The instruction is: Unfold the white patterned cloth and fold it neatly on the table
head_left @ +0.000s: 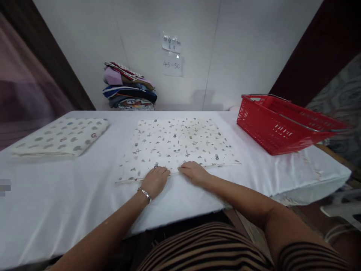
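A white cloth (pixel 183 141) with small printed figures lies spread in a folded rectangle in front of me. At the middle of its near edge, my left hand (pixel 155 181), with a silver bracelet at the wrist, has its fingers closed on the fabric. A short way to the right, my right hand (pixel 194 172) pinches the same edge, fingers curled and pressed together. Between the two hands a short stretch of the edge shows. The undersides of both hands are hidden.
To the left lies a folded cloth (pixel 63 136) with a mushroom-like print. A red shopping basket (pixel 270 128) stands at the right on the white-covered table (pixel 93 203). Against the back wall rises a stack of folded fabrics (pixel 129 90). Paper signs (pixel 172 64) hang above.
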Motion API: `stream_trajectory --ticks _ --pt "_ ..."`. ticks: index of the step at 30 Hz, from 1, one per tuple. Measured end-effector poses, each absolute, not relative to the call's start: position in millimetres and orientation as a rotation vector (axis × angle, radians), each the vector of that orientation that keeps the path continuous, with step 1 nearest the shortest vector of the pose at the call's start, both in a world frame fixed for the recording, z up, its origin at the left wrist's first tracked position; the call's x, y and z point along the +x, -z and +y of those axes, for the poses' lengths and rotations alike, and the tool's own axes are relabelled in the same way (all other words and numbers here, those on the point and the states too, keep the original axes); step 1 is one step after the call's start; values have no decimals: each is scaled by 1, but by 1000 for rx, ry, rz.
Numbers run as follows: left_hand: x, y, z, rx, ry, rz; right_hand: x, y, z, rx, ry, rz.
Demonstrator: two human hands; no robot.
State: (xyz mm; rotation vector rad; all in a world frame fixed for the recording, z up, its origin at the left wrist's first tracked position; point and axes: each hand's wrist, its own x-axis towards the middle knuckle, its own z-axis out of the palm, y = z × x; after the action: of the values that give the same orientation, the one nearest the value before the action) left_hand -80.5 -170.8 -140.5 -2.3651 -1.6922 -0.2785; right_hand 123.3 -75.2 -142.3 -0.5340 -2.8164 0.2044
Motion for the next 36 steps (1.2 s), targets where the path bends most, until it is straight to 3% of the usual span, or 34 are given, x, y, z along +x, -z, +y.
stream_trajectory --ticks 13,25,30,32,36 --pt "-84 143 -169 -2403 348 -1695 270 146 -36 -860 16 -2611" --pt "-86 138 -166 -2459 441 -1688 262 148 -28 -791 39 -2641" --pt "-91 141 -164 -2471 491 -1629 277 142 -25 -786 -120 -2573" --pt "-93 142 -164 -2468 502 -1620 296 135 -19 -949 -212 -2431" --pt "-94 145 -164 -2471 521 -1623 339 120 -5 -1676 -519 -1943"
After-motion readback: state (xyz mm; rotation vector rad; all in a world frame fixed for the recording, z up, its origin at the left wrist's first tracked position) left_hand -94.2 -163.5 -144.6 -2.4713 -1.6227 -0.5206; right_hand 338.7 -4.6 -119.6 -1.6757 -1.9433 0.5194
